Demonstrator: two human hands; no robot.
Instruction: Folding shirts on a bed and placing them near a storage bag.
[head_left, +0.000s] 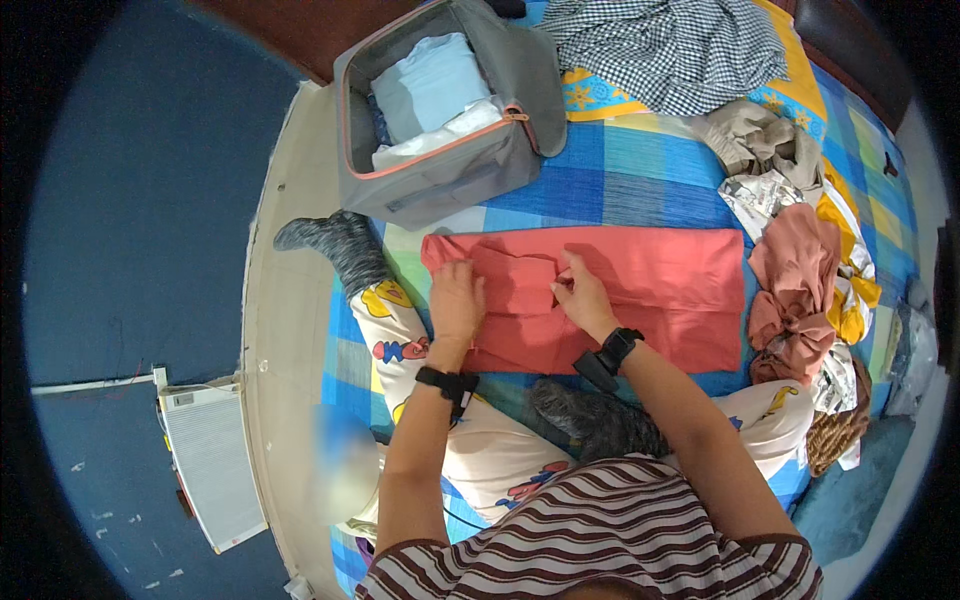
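A coral-red garment (667, 270) lies on the bed before me, folded into a long rectangle. A sleeve-like flap (517, 277) lies across its left half. My left hand (457, 304) rests palm down on the garment's left part, fingers pointing away from me. At the end of the flap is my right hand (585, 300), its thumb and index finger bent around the edge. Whether those fingertips pinch the cloth is unclear. Both wrists wear black bands.
Beyond the garment stands a grey fabric storage bag (457, 184), lid folded back, holding folded clothes (431, 82). Heaped clothes (795, 292) line the right side. A checked cloth (667, 52) lies at the back. My legs (510, 450) flank the near side; the bed's edge is left.
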